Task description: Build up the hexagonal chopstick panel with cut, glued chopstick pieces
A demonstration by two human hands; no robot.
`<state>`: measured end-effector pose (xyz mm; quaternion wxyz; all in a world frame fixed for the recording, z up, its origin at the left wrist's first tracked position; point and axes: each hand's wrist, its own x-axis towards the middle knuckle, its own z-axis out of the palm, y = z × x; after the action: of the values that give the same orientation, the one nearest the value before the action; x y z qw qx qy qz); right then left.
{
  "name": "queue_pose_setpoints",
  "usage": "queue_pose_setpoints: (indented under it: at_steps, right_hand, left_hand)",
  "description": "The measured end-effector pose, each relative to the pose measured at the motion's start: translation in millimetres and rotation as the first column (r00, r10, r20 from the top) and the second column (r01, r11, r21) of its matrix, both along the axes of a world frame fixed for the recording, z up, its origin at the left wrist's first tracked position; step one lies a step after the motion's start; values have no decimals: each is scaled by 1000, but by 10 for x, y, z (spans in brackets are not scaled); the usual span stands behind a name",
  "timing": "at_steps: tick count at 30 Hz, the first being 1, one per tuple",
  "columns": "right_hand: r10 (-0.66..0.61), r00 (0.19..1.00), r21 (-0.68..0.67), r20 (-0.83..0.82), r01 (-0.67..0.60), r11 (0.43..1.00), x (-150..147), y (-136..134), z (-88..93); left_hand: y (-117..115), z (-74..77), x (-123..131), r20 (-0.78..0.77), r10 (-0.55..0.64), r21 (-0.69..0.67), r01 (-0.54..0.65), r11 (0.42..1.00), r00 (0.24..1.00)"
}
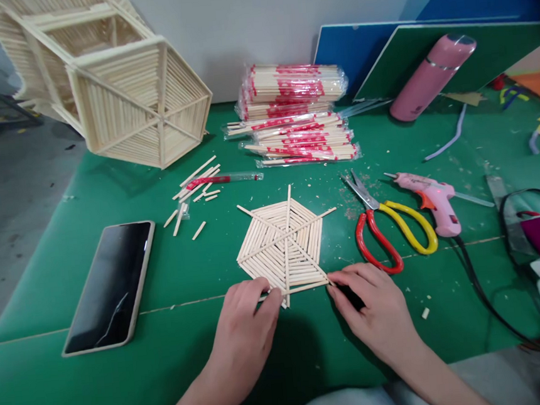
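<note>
A hexagonal lattice panel of wooden sticks [299,215] lies flat on the green table [195,373], its crossed spokes jutting past the edges. My left hand [252,317] is closed at the panel's near left corner, pinching one end of a thin wooden stick [308,287] that runs along the near edge. At the near right corner, my right hand [376,310] has thumb and forefinger pinched where that stick meets a spoke's end. Fingertips partly hide both corners. Scissors with red and yellow handles [368,201] lie open just beyond my right hand.
Beyond the scissors lies a pink glue gun [433,197] with a black cord. A phone [111,285] rests at left. Cut stick pieces [197,180], wrapped chopsticks [295,115] and a large stick-built structure [143,106] stand farther back. A pink bottle [434,78] leans against boards.
</note>
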<state>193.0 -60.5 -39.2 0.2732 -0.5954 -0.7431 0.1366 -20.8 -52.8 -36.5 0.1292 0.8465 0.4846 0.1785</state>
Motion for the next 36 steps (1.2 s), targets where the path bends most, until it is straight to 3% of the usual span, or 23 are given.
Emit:
queue_pose_setpoints:
  at_steps: [14,36]
  right_hand:
    - [0,1000,-6,-10,0,1000,6,-7,-9]
    - [9,1000,-24,-4,-9,1000,9,-5,6]
  left_hand:
    - [46,44,44,-4,7,-45,-8,999,1000]
    - [122,138,118,-110,-15,10,16,1000,994]
